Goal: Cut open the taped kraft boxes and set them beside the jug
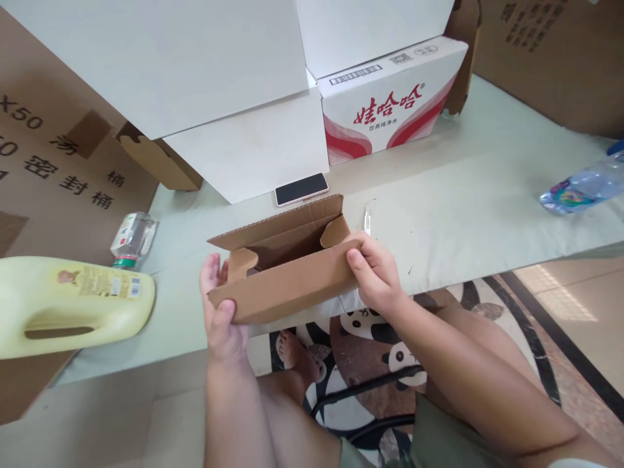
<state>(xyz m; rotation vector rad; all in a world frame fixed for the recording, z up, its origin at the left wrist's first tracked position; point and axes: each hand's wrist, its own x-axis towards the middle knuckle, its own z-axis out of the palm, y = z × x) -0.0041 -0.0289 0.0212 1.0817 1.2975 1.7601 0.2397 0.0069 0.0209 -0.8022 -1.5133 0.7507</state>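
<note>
A long brown cardboard box (pixel 292 284) is held at the table's front edge, its top open and its flaps raised. My left hand (pixel 221 312) grips the box's left end, the thumb on the front wall and the fingers behind the end. At the right end, my right hand (pixel 377 270) is closed on the front corner, thumb on the outer side. The inside of the box is dark, and I cannot make out its contents. Just beyond the right hand lies a small pale, slim tool (pixel 367 221). Behind the box rests a dark-screened phone (pixel 301 190).
White boxes (pixel 253 149) and a red-and-white water carton (pixel 390 110) stand at the back. To the left lie a yellow jug (pixel 131 318) and a clear bottle (pixel 134 235), near a large carton (pixel 58 162). Another plastic bottle (pixel 580 188) lies on the right of the cloth-covered table (pixel 468 195).
</note>
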